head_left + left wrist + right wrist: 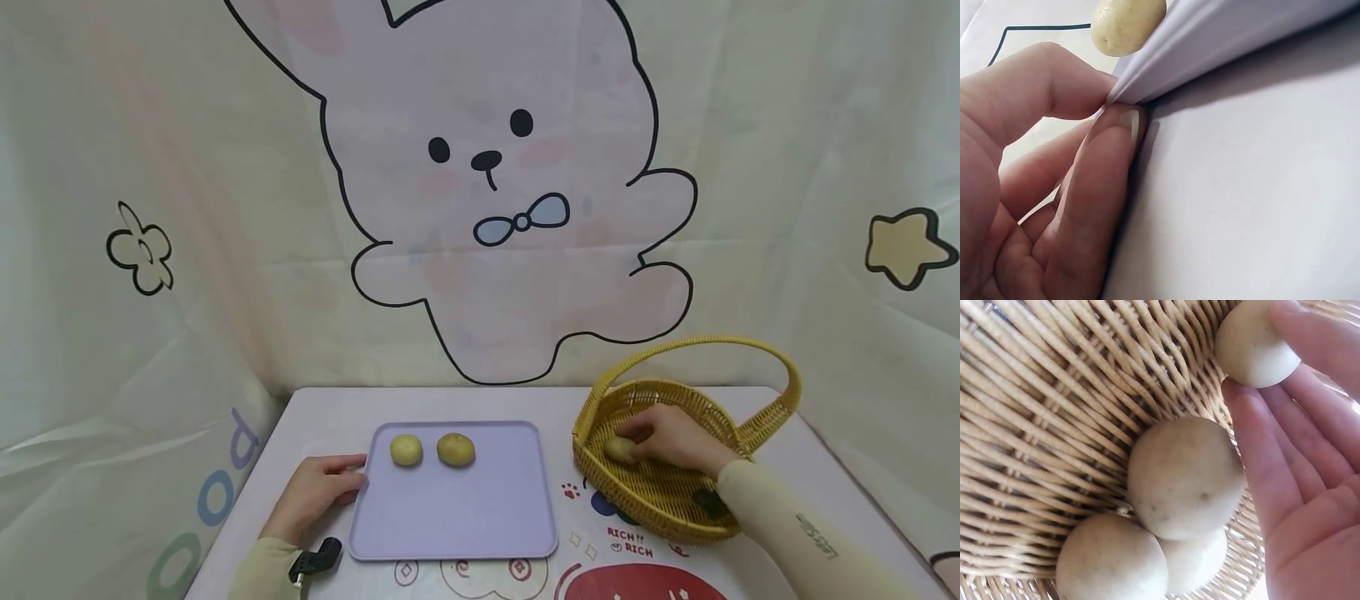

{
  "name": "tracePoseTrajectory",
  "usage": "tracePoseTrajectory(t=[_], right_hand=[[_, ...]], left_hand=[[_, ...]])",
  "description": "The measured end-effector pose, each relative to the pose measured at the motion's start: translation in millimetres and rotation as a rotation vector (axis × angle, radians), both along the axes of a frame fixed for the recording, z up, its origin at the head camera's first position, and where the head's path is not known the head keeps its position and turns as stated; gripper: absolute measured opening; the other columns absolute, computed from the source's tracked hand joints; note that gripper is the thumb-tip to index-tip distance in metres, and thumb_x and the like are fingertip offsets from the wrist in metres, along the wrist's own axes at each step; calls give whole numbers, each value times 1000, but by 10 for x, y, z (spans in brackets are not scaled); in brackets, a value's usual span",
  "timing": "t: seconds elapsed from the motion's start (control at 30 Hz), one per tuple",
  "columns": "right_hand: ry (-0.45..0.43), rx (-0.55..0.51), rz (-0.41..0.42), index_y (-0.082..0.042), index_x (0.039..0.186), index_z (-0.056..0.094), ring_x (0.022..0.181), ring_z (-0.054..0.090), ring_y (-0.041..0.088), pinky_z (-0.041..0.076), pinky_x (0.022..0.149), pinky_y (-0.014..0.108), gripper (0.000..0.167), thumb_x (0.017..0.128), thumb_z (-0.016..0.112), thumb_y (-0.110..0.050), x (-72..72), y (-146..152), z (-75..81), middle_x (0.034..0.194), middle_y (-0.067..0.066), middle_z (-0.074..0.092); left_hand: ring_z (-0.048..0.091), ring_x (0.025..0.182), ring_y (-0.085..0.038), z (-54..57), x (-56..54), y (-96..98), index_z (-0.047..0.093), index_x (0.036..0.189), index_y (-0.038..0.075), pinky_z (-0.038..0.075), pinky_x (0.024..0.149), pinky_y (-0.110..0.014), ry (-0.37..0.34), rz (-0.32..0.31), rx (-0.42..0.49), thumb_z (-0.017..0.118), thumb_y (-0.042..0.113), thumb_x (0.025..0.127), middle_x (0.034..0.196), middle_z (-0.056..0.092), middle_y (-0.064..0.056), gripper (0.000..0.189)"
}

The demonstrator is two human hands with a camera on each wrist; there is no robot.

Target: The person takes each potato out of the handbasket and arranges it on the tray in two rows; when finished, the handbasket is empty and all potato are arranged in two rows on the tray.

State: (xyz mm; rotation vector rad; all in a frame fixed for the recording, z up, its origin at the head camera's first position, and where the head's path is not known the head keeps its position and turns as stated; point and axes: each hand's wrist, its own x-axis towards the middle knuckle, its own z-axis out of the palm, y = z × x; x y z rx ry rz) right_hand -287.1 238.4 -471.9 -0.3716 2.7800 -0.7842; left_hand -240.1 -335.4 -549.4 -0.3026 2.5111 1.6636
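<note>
My right hand (678, 437) is inside a yellow woven basket (622, 493) and pinches a small potato (1255, 345) between thumb and fingers, close to the wicker. Below it in the right wrist view lie a larger potato (1185, 478), another potato (1111, 559) and a partly covered potato (1196, 562). At the left edge of a pale lilac tray (457, 517), my left hand (317, 493) pinches the rim between finger and thumb. Two yellowish potatoes rest near the tray's far side, a left potato (406, 450) and a right potato (456, 450).
The basket's tall arched handle (697, 340) rises over the right hand. Tray and basket stand side by side on a white table (330, 417) with printed drawings. A curtain (300, 333) with a cartoon animal hangs behind the table and along its sides.
</note>
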Motion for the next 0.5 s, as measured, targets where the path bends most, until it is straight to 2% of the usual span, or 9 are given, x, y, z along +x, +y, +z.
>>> tracePoseTrajectory(t=[0.13,0.27,0.37,0.5], right_hand=[[11,-22,-24,-18,122,83,102,66,18,56,86,36,34,89,88,-27,67,66,93,118,-1,81],[35,-46,-47,-21,124,82,102,64,18,54,85,36,37,90,88,-33,158,87,243,120,-1,79],[54,-61,-58,-22,126,81,104,65,18,54,88,36,40,90,87,-38,266,70,366,120,-1,79],[47,-117,-77,-20,128,80,104,69,17,58,87,29,45,90,88,-41,461,-3,505,117,-1,80]], left_hand=[[72,94,-10,-3,-7,8,76,133,2,62,77,-23,-10,-10,-3,84,13,88,124,78,-14,47],[72,90,-11,10,-1,-9,77,133,4,62,75,-23,-22,5,-35,85,16,87,115,78,-9,48],[72,91,-11,17,-3,-14,77,133,4,62,75,-23,-27,10,-33,85,16,87,115,78,-9,48],[72,91,-11,23,-6,-10,75,135,4,62,77,-23,-33,-7,-20,85,17,88,118,78,-10,50]])
